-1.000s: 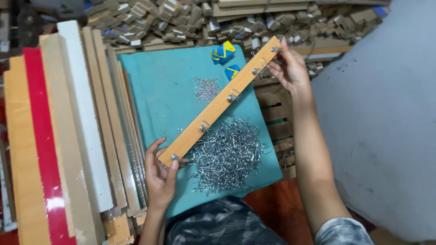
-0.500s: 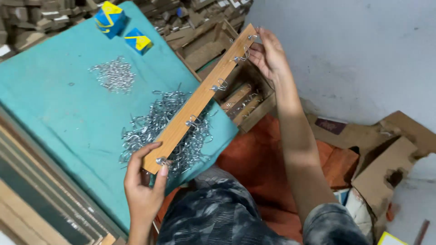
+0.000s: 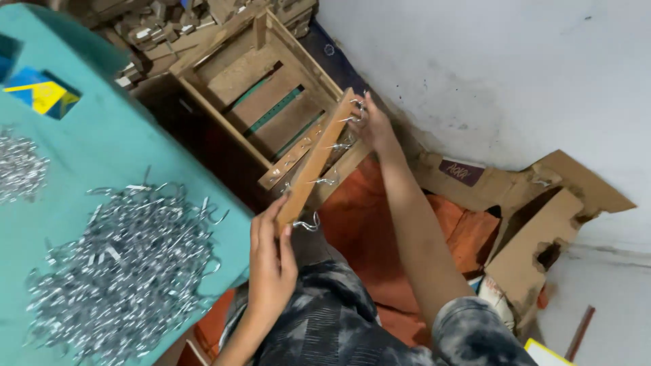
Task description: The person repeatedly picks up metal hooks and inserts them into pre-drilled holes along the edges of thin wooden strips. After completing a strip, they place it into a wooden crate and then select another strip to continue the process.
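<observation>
Between my two hands, a long narrow wooden strip with small silver metal hooks fixed along it (image 3: pixel 315 163) runs slantwise, off the table's edge and above a slatted wooden crate (image 3: pixel 254 88). My left hand (image 3: pixel 271 261) has the near, lower end: fingers curled shut round the wood, thumb on one side. My right hand (image 3: pixel 373 125) closes on the far, upper end, fingers wrapped over it beside the last hooks. The strip hangs in the air, touching nothing but my hands as far as I can tell; its far end sits over the crate's right rim.

To my left, the table with a teal cloth cover (image 3: pixel 102 163) carries a big heap of loose silver wire hooks (image 3: pixel 122 264), a smaller heap (image 3: pixel 20 166) at the left edge, and a blue and yellow box (image 3: pixel 37 91) further back. Below my patterned dark trousers (image 3: pixel 339 325) an orange cloth (image 3: pixel 380 251) lies on the floor. Torn brown cardboard pieces (image 3: pixel 536 224) rest against a grey-white wall (image 3: pixel 488 68). Small wooden offcuts (image 3: pixel 169 30) are piled behind the crate.
</observation>
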